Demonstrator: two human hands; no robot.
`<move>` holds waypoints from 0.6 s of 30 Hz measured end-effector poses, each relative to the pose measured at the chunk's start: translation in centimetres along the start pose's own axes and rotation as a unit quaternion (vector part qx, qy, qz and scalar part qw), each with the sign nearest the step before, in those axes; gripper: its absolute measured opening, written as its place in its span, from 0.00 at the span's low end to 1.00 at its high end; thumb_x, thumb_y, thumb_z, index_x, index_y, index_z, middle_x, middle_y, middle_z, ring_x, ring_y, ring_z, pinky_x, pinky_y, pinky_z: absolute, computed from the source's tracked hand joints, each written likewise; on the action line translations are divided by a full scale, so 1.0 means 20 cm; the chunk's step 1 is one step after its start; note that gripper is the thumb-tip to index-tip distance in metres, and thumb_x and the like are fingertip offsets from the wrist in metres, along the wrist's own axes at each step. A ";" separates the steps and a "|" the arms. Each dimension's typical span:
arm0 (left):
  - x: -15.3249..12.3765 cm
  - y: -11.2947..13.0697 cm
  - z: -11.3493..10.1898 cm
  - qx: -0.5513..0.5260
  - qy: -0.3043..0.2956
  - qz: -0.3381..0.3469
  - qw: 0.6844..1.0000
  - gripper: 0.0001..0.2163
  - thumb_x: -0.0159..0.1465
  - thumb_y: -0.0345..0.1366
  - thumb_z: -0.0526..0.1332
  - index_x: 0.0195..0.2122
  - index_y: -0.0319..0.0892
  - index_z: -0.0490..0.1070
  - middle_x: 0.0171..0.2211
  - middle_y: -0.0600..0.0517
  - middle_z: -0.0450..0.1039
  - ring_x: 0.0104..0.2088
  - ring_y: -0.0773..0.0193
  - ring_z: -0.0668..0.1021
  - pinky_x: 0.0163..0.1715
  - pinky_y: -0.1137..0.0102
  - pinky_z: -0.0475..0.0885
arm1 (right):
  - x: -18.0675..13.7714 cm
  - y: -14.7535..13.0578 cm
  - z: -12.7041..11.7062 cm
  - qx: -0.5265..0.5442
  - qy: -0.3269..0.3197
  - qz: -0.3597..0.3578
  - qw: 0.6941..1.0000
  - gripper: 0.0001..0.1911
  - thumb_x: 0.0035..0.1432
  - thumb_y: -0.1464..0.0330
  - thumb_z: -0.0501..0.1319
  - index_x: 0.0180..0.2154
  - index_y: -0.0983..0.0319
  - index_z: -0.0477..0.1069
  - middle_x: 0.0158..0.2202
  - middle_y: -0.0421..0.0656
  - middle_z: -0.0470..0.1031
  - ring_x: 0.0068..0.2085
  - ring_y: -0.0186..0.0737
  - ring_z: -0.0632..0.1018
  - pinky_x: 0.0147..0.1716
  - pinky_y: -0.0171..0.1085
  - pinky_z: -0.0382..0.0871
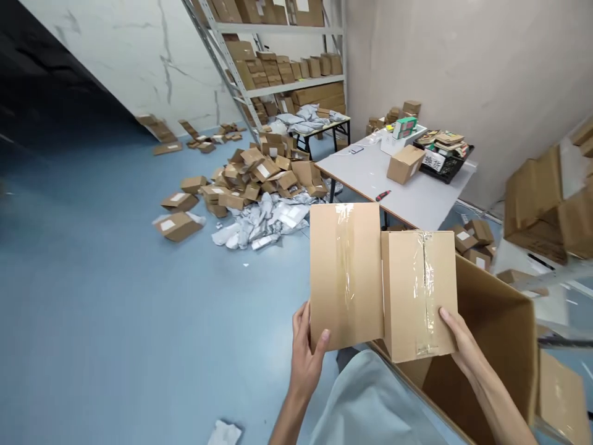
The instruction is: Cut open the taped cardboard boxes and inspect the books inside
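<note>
Two taped cardboard boxes are held up side by side in front of me, their edges touching. My left hand [309, 352] grips the lower left corner of the taller box [327, 272], thumb on its front face. On the right, my right hand [456, 337] clasps the lower right side of the shorter box [403, 296], thumb on the face near the clear tape. Most fingers of the right hand are hidden behind that box. Below and to the right stands a large open carton [491, 334], partly covered by my right forearm.
Small cartons [252, 176] and grey mailer bags [273, 216] lie heaped on the blue floor. A table [356, 167] bears a box [406, 164], a red-black tool [383, 195] and a black crate [447, 170]. Shelves [296, 86] of boxes stand behind. More cartons [532, 210] are at right.
</note>
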State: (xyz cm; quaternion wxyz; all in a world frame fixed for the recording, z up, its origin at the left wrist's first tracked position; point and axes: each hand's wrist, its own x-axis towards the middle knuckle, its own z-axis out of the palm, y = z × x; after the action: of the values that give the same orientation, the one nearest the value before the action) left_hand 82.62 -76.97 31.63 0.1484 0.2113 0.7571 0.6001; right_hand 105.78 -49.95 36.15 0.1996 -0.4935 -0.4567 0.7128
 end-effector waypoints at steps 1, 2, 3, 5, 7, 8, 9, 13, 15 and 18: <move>0.13 0.00 -0.07 0.011 0.012 0.001 1.000 0.37 0.74 0.62 0.60 0.79 0.52 0.62 0.73 0.41 0.61 0.77 0.40 0.64 0.73 0.47 0.68 | 0.08 -0.04 0.14 0.004 -0.015 0.000 1.000 0.36 0.53 0.42 0.79 0.55 0.56 0.85 0.56 0.51 0.89 0.63 0.69 0.84 0.64 0.59 0.81; 0.25 0.01 -0.14 0.021 0.022 0.001 1.000 0.37 0.74 0.63 0.60 0.78 0.52 0.62 0.73 0.41 0.62 0.77 0.40 0.64 0.73 0.47 0.69 | 0.17 -0.07 0.27 0.009 -0.028 0.002 1.000 0.35 0.53 0.42 0.79 0.55 0.56 0.86 0.56 0.51 0.89 0.63 0.69 0.84 0.64 0.59 0.81; 0.37 0.01 -0.20 0.030 0.028 0.000 0.999 0.37 0.73 0.64 0.60 0.78 0.52 0.63 0.73 0.41 0.62 0.77 0.39 0.64 0.73 0.46 0.69 | 0.25 -0.11 0.39 0.012 -0.038 0.007 0.999 0.34 0.52 0.42 0.79 0.54 0.55 0.86 0.55 0.51 0.89 0.63 0.70 0.84 0.64 0.60 0.81; 0.60 0.00 -0.31 0.040 0.037 -0.009 0.998 0.36 0.73 0.63 0.61 0.78 0.53 0.64 0.72 0.41 0.63 0.76 0.39 0.65 0.73 0.46 0.69 | 0.41 -0.17 0.62 0.015 -0.049 0.017 0.999 0.34 0.50 0.42 0.80 0.52 0.54 0.87 0.55 0.51 0.89 0.63 0.71 0.84 0.64 0.62 0.80; 0.83 -0.05 -0.40 0.046 0.039 -0.021 0.998 0.36 0.73 0.63 0.61 0.77 0.53 0.64 0.71 0.42 0.64 0.76 0.39 0.65 0.72 0.46 0.69 | 0.56 -0.20 0.82 0.016 -0.047 0.020 0.999 0.33 0.49 0.42 0.80 0.50 0.53 0.87 0.56 0.51 0.88 0.65 0.71 0.83 0.66 0.62 0.79; 0.94 -0.08 -0.43 0.047 0.038 -0.026 0.998 0.36 0.73 0.63 0.60 0.77 0.54 0.64 0.71 0.42 0.64 0.76 0.39 0.65 0.72 0.47 0.70 | 0.64 -0.21 0.91 0.015 -0.043 0.019 0.999 0.32 0.50 0.42 0.80 0.50 0.53 0.87 0.56 0.51 0.88 0.66 0.70 0.82 0.67 0.61 0.78; 1.06 -0.12 -0.46 0.048 0.032 -0.029 0.998 0.35 0.74 0.63 0.60 0.77 0.54 0.64 0.71 0.42 0.64 0.76 0.39 0.65 0.72 0.47 0.70 | 0.70 -0.22 1.00 0.015 -0.036 0.019 0.999 0.32 0.50 0.41 0.80 0.49 0.53 0.87 0.57 0.51 0.88 0.67 0.70 0.81 0.68 0.61 0.77; 1.59 -0.28 -0.54 0.044 -0.021 -0.031 0.998 0.35 0.74 0.62 0.60 0.78 0.53 0.63 0.71 0.43 0.64 0.75 0.41 0.67 0.72 0.50 0.71 | 0.93 -0.26 1.33 0.030 0.036 0.025 0.999 0.33 0.46 0.42 0.81 0.48 0.52 0.87 0.56 0.49 0.88 0.68 0.69 0.80 0.69 0.61 0.76; 1.89 -0.35 -0.56 0.034 -0.060 -0.026 0.997 0.36 0.74 0.62 0.60 0.78 0.52 0.64 0.70 0.42 0.64 0.75 0.41 0.68 0.74 0.49 0.69 | 1.02 -0.30 1.50 0.042 0.076 0.029 0.996 0.35 0.43 0.42 0.83 0.48 0.53 0.86 0.56 0.50 0.89 0.66 0.71 0.82 0.66 0.62 0.78; 2.35 -0.41 -0.57 0.015 -0.116 -0.026 0.993 0.36 0.74 0.62 0.61 0.79 0.51 0.63 0.71 0.41 0.64 0.75 0.41 0.68 0.75 0.49 0.68 | 1.14 -0.39 1.75 0.057 0.116 0.021 0.991 0.35 0.44 0.41 0.82 0.49 0.54 0.86 0.56 0.51 0.89 0.64 0.71 0.83 0.65 0.62 0.79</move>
State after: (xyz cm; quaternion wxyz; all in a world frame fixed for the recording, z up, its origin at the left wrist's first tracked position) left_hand 35.27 -64.80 27.63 0.2478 0.2619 0.7488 0.5561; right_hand 63.50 -45.15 34.24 0.2645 -0.5700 -0.3783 0.6798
